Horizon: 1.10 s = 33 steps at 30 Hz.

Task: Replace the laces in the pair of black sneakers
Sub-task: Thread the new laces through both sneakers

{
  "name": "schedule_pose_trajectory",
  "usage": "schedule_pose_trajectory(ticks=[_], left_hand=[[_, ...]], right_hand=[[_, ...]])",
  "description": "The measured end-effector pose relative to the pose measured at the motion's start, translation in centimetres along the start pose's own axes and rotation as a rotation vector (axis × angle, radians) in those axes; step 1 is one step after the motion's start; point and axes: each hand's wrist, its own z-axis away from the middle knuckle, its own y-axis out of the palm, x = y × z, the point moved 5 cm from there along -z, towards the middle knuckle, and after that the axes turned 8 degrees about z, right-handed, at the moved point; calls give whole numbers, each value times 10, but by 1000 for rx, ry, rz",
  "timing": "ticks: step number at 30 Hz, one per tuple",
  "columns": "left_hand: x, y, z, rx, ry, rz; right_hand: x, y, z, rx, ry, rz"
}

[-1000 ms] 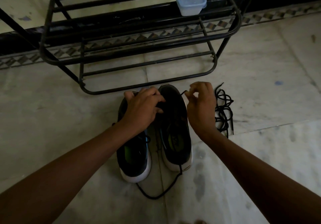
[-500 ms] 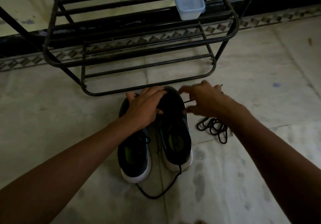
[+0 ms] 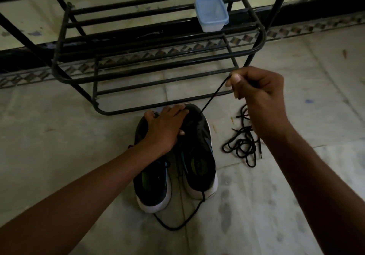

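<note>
The fingers [image 3: 235,79] of the right hand [image 3: 256,96] pinch a black lace [image 3: 214,96], taut down to the front eyelets of the right sneaker [image 3: 199,156] below and left of them. Its other end trails on the floor [image 3: 79,146] behind the heel. Further left, the left hand [image 3: 166,130] presses flat, gripping nothing, across both toe caps, the left sneaker [image 3: 154,187] under its palm. Pulling steadily along the eyelet's line with the shoe pinned should stop snagging. A loose lace bundle [image 3: 242,146] lies below the right wrist. The heel mark and insole print are unreadable.
</note>
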Motion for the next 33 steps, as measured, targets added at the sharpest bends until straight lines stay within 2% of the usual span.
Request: schedule_pose_trajectory(ticks=[4,9,12,14,18,22,24,25,27,29,30,33], left_hand=[[-1,-2,-5,95,2,146],[-14,-44,8,73,229,940],[-14,-65,8,-12,220,1190],[-4,-73,9,-125,200,1155],[26,-78,22,-333,86,922],[40,-62,36,-336,-95,698],[34,-62,39,-295,-77,620],[28,-63,39,-246,-8,650],[10,-63,38,-46,140,931],[-7,-62,39,110,155,1222],[-11,-61,38,91,146,1262],[-8,-70,37,-160,155,1149]], right_hand=[[6,12,3,97,6,6],[9,29,8,237,-1,86],[8,30,7,274,-11,166],[2,27,7,311,14,246],[-10,22,13,403,-2,390],[-17,23,15,417,-2,425],[-14,31,18,469,-15,426],[-10,37,20,491,-35,419],[-1,45,21,499,-93,405],[6,48,19,465,-126,400],[7,48,18,436,-123,403],[4,40,16,382,-84,393]])
